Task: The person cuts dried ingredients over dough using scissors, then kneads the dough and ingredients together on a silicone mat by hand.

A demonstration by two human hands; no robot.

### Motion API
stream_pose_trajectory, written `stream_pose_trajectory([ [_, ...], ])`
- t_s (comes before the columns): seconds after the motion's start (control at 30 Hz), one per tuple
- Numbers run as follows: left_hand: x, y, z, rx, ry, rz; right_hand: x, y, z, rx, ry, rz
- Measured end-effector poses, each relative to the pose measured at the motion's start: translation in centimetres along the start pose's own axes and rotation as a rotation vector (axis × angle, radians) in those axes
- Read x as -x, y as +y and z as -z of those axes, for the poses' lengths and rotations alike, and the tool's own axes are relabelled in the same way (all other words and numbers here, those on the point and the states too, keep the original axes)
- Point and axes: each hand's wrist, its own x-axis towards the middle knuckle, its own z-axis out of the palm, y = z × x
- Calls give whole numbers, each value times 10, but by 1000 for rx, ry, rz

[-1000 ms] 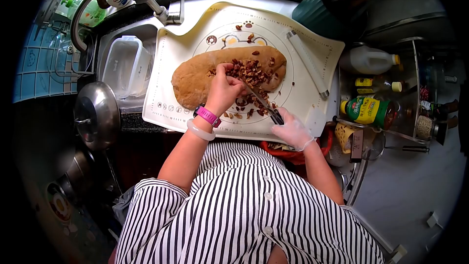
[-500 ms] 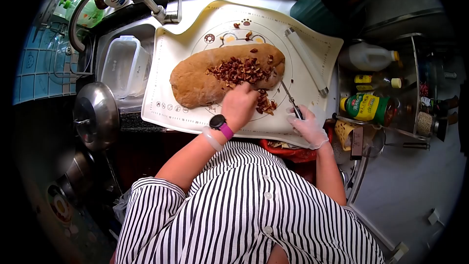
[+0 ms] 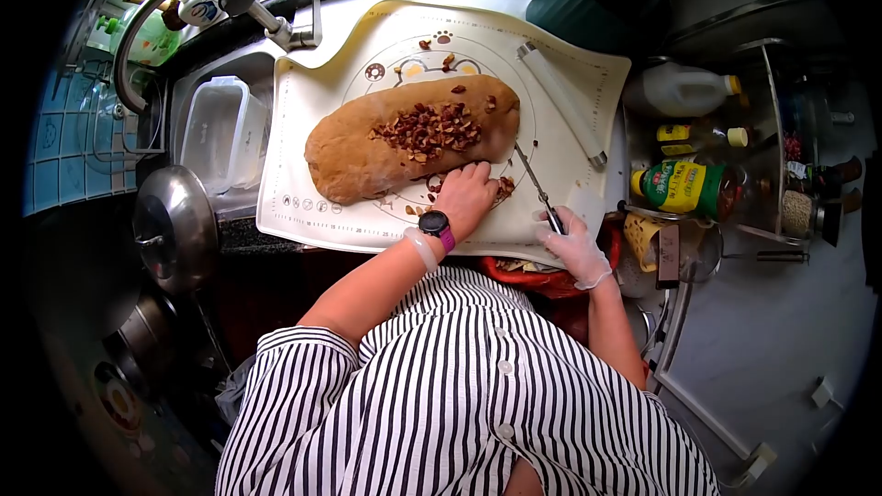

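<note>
A long brown slab of dough (image 3: 358, 147) lies on a cream baking mat (image 3: 303, 220), with a heap of chopped reddish-brown nut or dried-fruit pieces (image 3: 427, 131) on top. My left hand (image 3: 467, 195), bare with a watch at the wrist, rests with fingers stretched out at the dough's near edge. Loose pieces (image 3: 505, 187) lie on the mat around it, some hidden under the palm. In a clear plastic glove, my right hand (image 3: 577, 248) grips what look like scissors (image 3: 533, 176) by the dark handle; the slim metal blades point toward the dough's right end.
A pale rolling pin (image 3: 562, 106) lies along the mat's right side. Left of the mat, a clear plastic container (image 3: 220, 133) sits in the sink under a curved faucet (image 3: 138, 23). A metal lid (image 3: 179, 230) stands below it. Bottles (image 3: 684, 188) fill a rack at right.
My left hand has moved down off the heap to the dough's near edge, its fingers now straightened. The right hand keeps its hold on the scissors. The view has shifted slightly.
</note>
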Motion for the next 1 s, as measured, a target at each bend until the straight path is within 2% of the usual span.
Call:
stream_pose_trajectory([
  [0.1,-4,2,4,248,123,265,0,9,1,-3,6,60],
  [0.13,-4,1,4,247,124,265,0,8,1,-3,8,41],
  [0.2,-1,-3,10,561,242,494,1,4,0,-2,4,25],
  [0.23,-1,-7,15,621,274,514,2,0,-1,49,-9,33],
  [0.27,0,-13,18,618,277,517,3,-2,-2,100,-22,40],
  [0.33,0,-24,23,978,177,704,-1,2,-8,86,-71,26],
  [0.4,1,-30,35,1042,199,699,-7,5,-16,73,-122,11],
  [0.47,-1,-30,60,1091,119,747,-14,4,-25,116,-111,113],
  [0.53,1,-35,60,1119,128,756,-17,-17,-31,105,-112,124],
  [0.63,2,-40,65,1157,112,776,-30,-29,-36,55,-178,34],
  [0.7,3,-41,69,1318,115,810,-30,-42,-38,68,-177,1],
  [0.83,5,-48,71,1452,124,887,-26,-52,-35,33,-187,-92],
  [0.9,6,-51,73,1481,92,898,-28,-40,-32,86,-170,116],
  [0.93,6,-53,72,1481,93,898,-28,-42,-31,86,-170,116],
  [1.0,7,-58,71,1463,80,885,-24,-49,-27,281,-172,141],
])
